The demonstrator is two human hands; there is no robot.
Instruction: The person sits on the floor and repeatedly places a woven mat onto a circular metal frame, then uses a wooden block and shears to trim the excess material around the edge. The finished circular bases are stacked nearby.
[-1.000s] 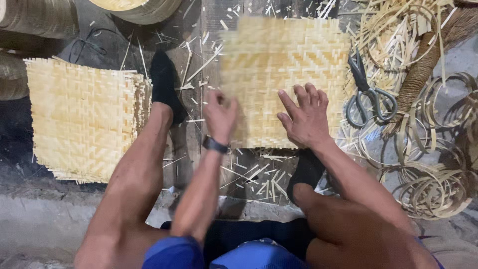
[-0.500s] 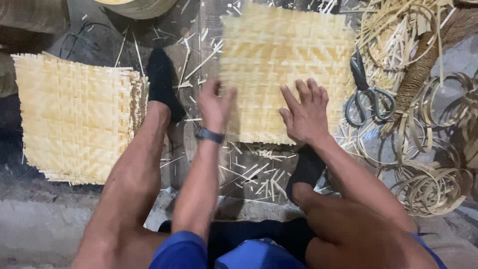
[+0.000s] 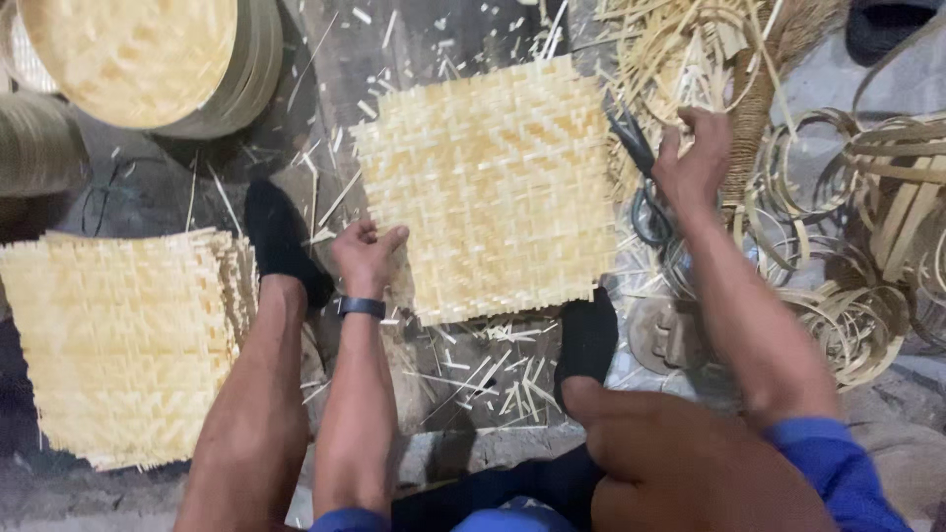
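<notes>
Since the earlier frame the right hand has left the woven bamboo mat and gone out to the right of it, to the scissors; the left hand has slid to the mat's lower left edge; the whole view has tipped, so more of the clutter at the right shows. Seen from above, the mat lies flat in the upper middle of the frame, roughly square, turned slightly off the frame's edges; the left hand rests curled on its edge, fingers bent over the weave, pinning rather than lifting. Just past the mat's right edge lie the dark scissors, long axis running from upper left to lower right, blades up, loops down; the right hand is the nearer, fingers curled above the blades, but whether it grips them or only touches I cannot tell. A stack of finished mats fills the lower left; round woven trays sit at upper left; coiled bamboo strips crowd the right. Both feet in black socks brace near the mat; the scissor handles are partly lost among strips.
</notes>
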